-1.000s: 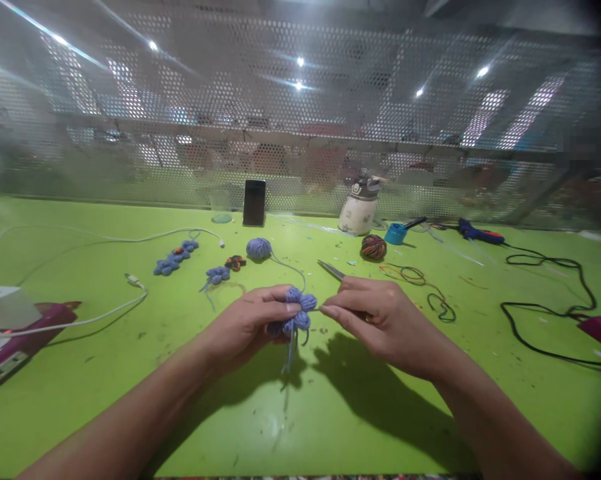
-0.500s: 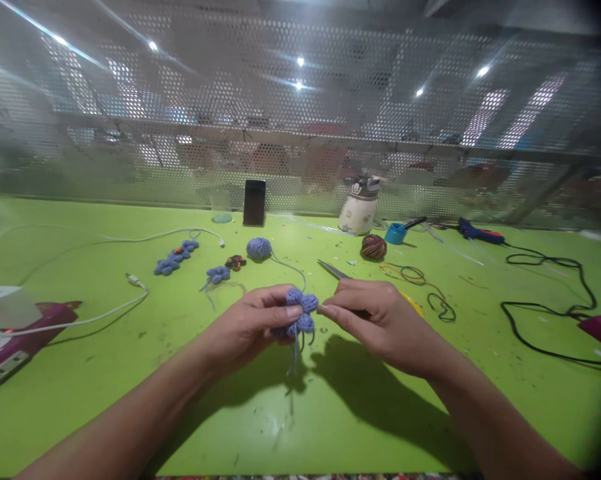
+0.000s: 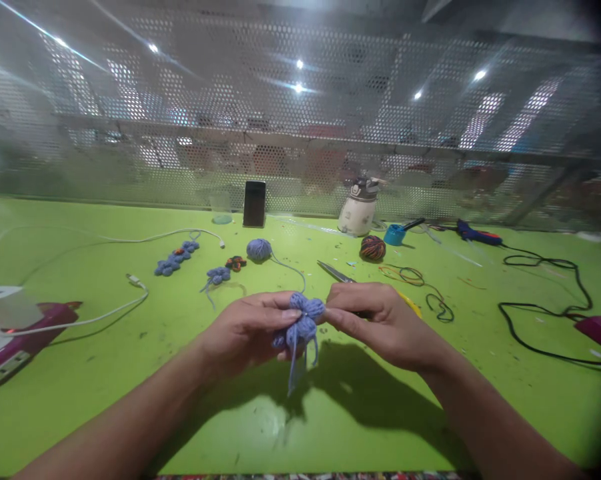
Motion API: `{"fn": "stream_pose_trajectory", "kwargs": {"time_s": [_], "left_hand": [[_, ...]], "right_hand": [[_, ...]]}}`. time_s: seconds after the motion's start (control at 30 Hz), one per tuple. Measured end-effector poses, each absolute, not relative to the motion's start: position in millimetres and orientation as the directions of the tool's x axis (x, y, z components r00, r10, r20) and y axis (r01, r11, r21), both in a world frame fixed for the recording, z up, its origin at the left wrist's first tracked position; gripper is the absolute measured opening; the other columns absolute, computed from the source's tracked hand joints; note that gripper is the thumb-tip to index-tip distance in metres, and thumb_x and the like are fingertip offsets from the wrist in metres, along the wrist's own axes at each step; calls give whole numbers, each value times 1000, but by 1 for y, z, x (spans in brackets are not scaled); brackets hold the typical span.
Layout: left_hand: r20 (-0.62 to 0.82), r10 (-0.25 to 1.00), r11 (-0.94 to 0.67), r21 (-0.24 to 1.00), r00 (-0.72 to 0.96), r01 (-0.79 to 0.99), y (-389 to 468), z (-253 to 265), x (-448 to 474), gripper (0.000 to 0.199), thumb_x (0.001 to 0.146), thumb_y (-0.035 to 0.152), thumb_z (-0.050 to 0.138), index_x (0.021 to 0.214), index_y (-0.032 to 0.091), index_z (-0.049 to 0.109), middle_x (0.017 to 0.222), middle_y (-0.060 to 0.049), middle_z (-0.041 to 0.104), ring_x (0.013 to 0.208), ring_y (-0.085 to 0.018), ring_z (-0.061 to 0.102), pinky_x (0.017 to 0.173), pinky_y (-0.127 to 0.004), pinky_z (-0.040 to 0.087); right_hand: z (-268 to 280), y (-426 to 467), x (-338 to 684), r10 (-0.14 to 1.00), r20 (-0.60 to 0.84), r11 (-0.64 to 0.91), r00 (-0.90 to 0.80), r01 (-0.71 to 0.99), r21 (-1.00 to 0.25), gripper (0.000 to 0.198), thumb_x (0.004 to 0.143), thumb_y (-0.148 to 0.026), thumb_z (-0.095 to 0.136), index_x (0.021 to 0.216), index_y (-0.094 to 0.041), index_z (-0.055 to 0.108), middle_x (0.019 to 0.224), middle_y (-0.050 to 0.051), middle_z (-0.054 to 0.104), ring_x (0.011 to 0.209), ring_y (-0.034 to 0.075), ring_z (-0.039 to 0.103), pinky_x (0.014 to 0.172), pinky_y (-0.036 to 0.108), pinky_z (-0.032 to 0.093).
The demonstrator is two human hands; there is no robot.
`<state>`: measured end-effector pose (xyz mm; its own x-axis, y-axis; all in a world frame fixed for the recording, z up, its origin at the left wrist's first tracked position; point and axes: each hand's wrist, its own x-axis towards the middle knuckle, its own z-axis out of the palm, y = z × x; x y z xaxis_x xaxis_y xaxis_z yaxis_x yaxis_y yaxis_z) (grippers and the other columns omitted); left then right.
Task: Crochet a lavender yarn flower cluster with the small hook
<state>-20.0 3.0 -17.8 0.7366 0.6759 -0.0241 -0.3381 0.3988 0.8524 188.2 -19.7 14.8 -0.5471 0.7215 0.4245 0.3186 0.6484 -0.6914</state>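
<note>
My left hand (image 3: 260, 327) pinches a blue-purple crocheted flower (image 3: 303, 327) between thumb and fingers, with loose yarn tails hanging below its petals. My right hand (image 3: 375, 320) is closed in a pinch at the flower's right edge; what its fingers hold is hidden, though a small pale glint shows near the flower's centre. A strand of yarn runs back from the flower toward a matching yarn ball (image 3: 259, 249). Behind my right hand lie scissors (image 3: 334, 271), blades showing and handle partly covered.
At left are a blue flower strip (image 3: 176, 259), a smaller blue flower (image 3: 219, 275), a dark orange flower (image 3: 236, 263) and a purple power strip (image 3: 30, 340). Farther back stand a phone (image 3: 255, 204), a bottle (image 3: 357, 210), a multicoloured yarn ball (image 3: 373, 248), a blue pot (image 3: 394, 234) and a glue gun (image 3: 477, 233).
The flower has shifted slightly right and turned a little in my left hand. My right hand has moved slightly and stays pinched close to the petals.
</note>
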Motion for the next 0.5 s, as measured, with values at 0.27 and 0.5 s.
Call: {"fn": "stream_pose_trajectory", "kwargs": {"time_s": [0.27,0.5], "left_hand": [[13,708,321,885,706,-338,2,-13,-20,17,72,28,78,83,15,75,71,-1,60,58,-5,48,54,-18,35],[57,765,206,922,642,-327,3,-11,-20,18,71,28,79,81,14,73,76,-2,64,68,-8,54,62,-20,38]], "right_hand": [[8,-18,186,777,335,545,-533,303,-782,25,92,-24,53,71,-15,61,65,-1,50,61,10,44,57,24,35],[2,-17,182,809,208,402,-550,258,-879,24,92,-30,52,78,-14,63,66,-1,49,58,10,42,54,24,35]]}}
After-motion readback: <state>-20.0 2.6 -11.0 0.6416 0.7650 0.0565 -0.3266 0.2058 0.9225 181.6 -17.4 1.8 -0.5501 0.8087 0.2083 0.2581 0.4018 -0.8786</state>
